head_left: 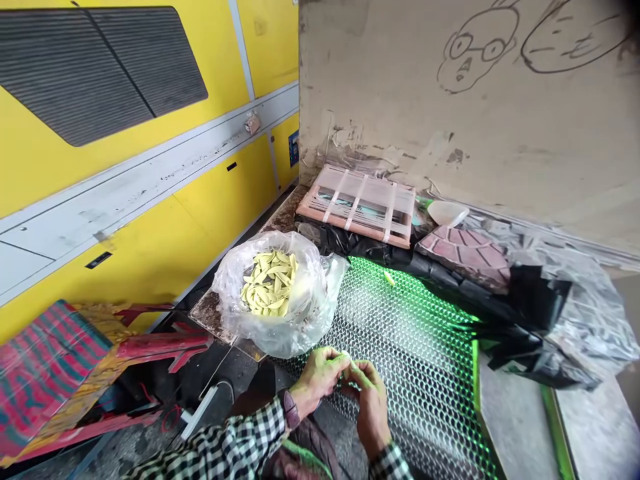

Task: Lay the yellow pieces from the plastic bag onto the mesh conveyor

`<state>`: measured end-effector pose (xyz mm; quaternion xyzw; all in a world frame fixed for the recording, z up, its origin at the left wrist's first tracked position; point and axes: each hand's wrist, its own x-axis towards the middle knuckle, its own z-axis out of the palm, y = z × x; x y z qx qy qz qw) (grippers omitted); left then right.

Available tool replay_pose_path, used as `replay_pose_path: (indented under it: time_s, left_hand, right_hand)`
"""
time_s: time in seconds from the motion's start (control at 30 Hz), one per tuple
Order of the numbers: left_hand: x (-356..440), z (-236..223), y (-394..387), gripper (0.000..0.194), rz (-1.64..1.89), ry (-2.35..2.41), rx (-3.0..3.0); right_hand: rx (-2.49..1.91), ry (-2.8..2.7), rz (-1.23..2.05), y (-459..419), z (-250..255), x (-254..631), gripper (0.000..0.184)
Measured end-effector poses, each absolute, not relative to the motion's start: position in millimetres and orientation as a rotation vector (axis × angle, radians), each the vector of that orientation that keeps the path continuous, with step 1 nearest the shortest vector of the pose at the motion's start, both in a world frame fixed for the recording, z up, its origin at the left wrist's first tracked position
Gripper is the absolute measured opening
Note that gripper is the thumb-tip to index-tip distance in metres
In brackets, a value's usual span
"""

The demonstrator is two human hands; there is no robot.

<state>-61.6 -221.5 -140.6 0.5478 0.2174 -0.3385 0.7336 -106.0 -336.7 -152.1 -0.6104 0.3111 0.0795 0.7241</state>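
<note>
My left hand [323,373], with a dark band on its wrist, is closed in a pinch, fingertips meeting those of my right hand [370,397]. Something small and pale shows between the fingertips, too small to name. My right hand is also closed, thumb and fingers pressed together. Both are over the near left part of a honeycomb metal bed [430,373], lit green at its far edge. Just beyond my left hand stands a clear plastic bag [310,320] holding many pale yellow-green, leaf-shaped pieces [267,283]. One similar piece [389,278] lies alone on the honeycomb.
A yellow machine [215,207] runs along the left. At the back, a plastic-wrapped framed panel [363,203], a white bowl [448,212] and a pink tiled piece [465,253] lie before a cardboard sheet [375,80]. Black plastic [540,353] bunches at right; a striped stool [50,373] stands left.
</note>
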Motion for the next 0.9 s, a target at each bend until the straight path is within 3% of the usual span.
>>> replay_pose_path:
  time_s: [0.23, 0.5, 0.77, 0.9]
  left_hand:
    - [-58.8, -147.4, -215.9, 0.020, -0.627, 0.541, 1.253]
    - [-60.5, -143.8, -205.2, 0.035, -0.764, 0.388, 1.224]
    - [-70.1, -146.1, -216.4, 0.037, -0.813, 0.347, 1.129]
    - [-69.9, -147.4, -212.7, 0.035, -0.718, 0.407, 1.047]
  right_hand:
    - [-1.421, 0.720, 0.166, -341.6, -159.6, -107.0, 0.036]
    - [-2.343, 0.651, 0.069, -393.1, -156.1, -93.8, 0.066]
    - [-1.691, 0.454, 0.239, -360.4, -140.3, -107.0, 0.051]
    - [-2.112, 0.545, 0.151, -377.8, -157.7, -102.6, 0.054]
